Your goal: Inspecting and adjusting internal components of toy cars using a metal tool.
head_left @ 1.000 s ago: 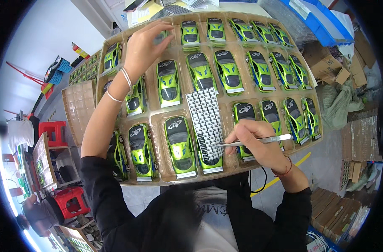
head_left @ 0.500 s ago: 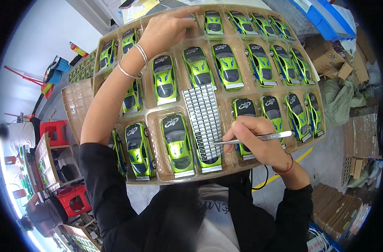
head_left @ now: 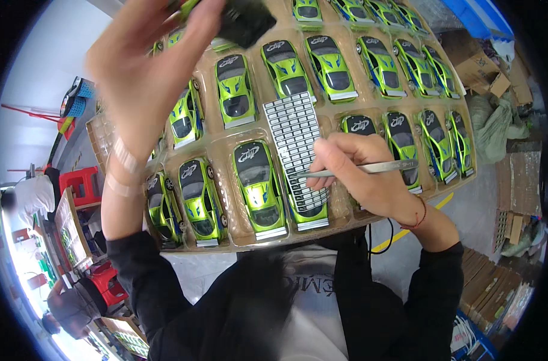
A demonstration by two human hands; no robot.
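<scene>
My left hand (head_left: 144, 72), smeared by motion, is raised over the far left of the tray. Its fingers close on a green and black toy car (head_left: 245, 23), partly cut off by the top edge. In my right hand (head_left: 365, 174) is a pair of metal tweezers (head_left: 385, 167), its tips touching or just above the lower part of a sticker sheet (head_left: 293, 129). Rows of small dark rectangles cover this white sheet, which lies across a toy car (head_left: 313, 218) in the front row. The brown moulded tray (head_left: 220, 157) holds several matching green cars in its pockets.
Cardboard boxes (head_left: 475, 69) and stacked flat cartons (head_left: 517, 186) stand to the right. A blue bin (head_left: 469, 18) is at the far right. On the left are red stools (head_left: 80, 184) and another person (head_left: 75, 307) seated at the lower left.
My left hand has lifted a toy car from the far row and come nearer, up toward the camera. The tweezers' tips have shifted slightly left over the sheet. The whole view has shifted a little.
</scene>
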